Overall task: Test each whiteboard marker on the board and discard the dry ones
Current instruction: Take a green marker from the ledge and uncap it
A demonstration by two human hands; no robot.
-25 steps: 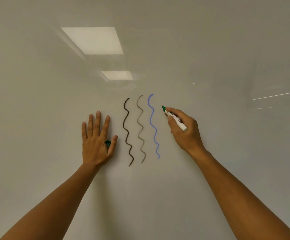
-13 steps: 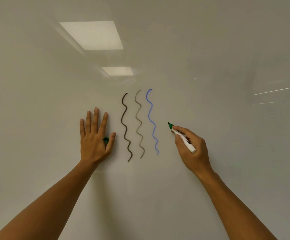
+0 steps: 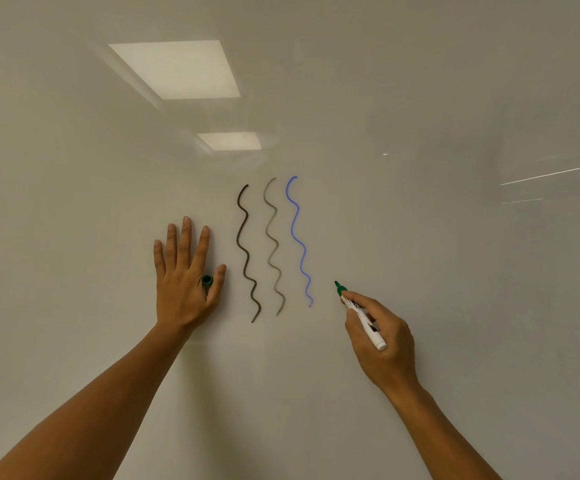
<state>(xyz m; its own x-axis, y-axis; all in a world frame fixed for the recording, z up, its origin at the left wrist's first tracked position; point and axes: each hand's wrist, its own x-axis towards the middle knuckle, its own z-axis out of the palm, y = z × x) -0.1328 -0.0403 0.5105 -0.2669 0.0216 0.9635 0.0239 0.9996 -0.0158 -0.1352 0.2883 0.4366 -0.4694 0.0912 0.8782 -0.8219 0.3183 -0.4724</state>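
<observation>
Right, current state:

1. Board (image 3: 420, 98) fills the whole view; none of its edges or corners show. Two bright ceiling-light reflections (image 3: 177, 69) sit toward its upper left part.
2. Three wavy vertical lines in the middle of the view, left to right: dark line (image 3: 245, 252), grey line (image 3: 273, 245), blue line (image 3: 300, 240). They run side by side, apart from each other. The grey one is paler than the dark one.
3. Left hand (image 3: 182, 282) lies flat on the board just left of the dark line, fingers straight and spread, pointing up.
4. Green cap (image 3: 207, 280) is wedged between thumb and forefinger of the left hand, open end facing the camera.
5. Right hand (image 3: 380, 341) is low and right of the blue line, fingers curled round the marker (image 3: 360, 315) in a writing grip.
6. Marker: white barrel, green tip, uncapped. Tip points up-left, near the blue line's lower end. Cannot tell whether the tip touches the board.
7. No green mark visible on the board beside the tip.
</observation>
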